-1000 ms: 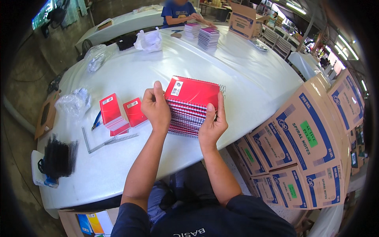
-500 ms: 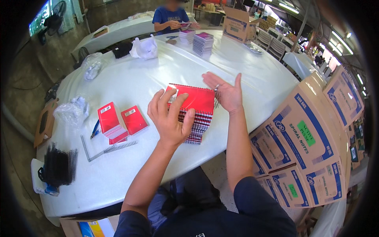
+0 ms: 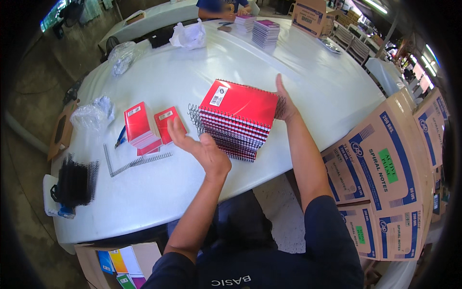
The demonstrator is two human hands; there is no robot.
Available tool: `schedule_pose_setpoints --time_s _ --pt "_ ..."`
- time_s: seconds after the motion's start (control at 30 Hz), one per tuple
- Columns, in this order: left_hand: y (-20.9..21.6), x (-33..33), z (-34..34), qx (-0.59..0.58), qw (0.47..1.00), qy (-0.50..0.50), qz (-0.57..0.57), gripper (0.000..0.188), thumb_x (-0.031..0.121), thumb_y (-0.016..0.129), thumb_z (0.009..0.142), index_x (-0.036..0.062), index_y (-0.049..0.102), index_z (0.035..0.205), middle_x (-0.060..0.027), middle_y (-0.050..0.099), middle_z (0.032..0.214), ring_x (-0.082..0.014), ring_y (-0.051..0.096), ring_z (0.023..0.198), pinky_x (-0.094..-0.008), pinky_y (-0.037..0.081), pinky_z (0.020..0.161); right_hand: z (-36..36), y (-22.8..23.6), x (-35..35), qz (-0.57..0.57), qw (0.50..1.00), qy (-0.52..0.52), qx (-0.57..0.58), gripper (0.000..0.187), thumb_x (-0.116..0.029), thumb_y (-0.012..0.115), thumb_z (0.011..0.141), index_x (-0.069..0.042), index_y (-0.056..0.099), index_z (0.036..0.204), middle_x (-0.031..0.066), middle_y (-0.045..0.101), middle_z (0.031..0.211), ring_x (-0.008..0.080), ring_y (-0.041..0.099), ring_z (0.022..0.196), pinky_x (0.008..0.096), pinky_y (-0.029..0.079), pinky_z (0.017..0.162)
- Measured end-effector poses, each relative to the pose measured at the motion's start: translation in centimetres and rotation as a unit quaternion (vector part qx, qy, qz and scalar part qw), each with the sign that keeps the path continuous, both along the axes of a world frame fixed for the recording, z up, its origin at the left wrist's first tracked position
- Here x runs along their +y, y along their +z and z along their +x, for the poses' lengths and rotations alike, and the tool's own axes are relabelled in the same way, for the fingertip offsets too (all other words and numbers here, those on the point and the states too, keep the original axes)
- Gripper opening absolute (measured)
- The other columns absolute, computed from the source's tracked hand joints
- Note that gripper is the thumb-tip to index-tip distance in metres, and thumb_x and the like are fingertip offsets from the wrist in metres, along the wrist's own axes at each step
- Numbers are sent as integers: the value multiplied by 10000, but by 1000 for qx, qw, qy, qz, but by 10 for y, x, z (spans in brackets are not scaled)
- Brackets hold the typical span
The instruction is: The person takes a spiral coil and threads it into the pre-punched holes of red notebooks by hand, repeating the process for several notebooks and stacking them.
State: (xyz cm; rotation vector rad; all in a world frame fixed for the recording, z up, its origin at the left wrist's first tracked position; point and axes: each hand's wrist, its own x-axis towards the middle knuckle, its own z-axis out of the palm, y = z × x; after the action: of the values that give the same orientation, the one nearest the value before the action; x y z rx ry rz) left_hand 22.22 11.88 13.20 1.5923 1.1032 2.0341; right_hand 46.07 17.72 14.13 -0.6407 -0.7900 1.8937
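Note:
A tall stack of red spiral notebooks point(image 3: 243, 103) stands on the white table in front of me, with loose wire coil ends sticking out at both sides. My right hand point(image 3: 288, 107) rests flat against the stack's right side by the coil ends, thumb raised, some fingers hidden. Off the stack's near left side, my left hand point(image 3: 206, 153) is spread with nothing in it. Left of it lie a pile of unbound red booklets point(image 3: 139, 123) and a smaller red pile point(image 3: 165, 123). Two long wire coils point(image 3: 139, 164) and blue-handled pliers point(image 3: 120, 137) lie beside them.
A bundle of black coils point(image 3: 79, 183) sits at the table's left edge, near crumpled clear plastic point(image 3: 94, 115). Large cartons point(image 3: 380, 164) are piled on the right. An open box of notebooks point(image 3: 139, 255) is below the table. Across it, a person point(image 3: 224, 9) sits by notebook stacks point(image 3: 265, 32).
My left hand has come off the top of the stack toward its near left side. My right hand has moved in against the right side. The view has shifted a little.

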Motion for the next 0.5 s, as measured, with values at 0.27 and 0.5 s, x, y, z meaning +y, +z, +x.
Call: schedule_pose_setpoints --time_s 0.27,0.5 --pt "-54 -25 58 -119 979 -50 -155 907 594 329 912 -70 -21 1422 -271 -55 1493 -378 -51 1397 -483 -20 1107 -40 -44 27 66 953 -118 -270 810 -686 248 886 -30 437 1322 138 502 1313 246 494 1184 370 340 1047" --pt "-54 -22 90 -51 986 84 -138 933 680 248 865 -36 72 1436 -309 9 1484 -446 12 1384 -596 -48 1056 -35 -56 28 43 965 -102 -239 779 -667 263 895 -42 422 1332 139 488 1323 254 485 1187 388 341 1039"
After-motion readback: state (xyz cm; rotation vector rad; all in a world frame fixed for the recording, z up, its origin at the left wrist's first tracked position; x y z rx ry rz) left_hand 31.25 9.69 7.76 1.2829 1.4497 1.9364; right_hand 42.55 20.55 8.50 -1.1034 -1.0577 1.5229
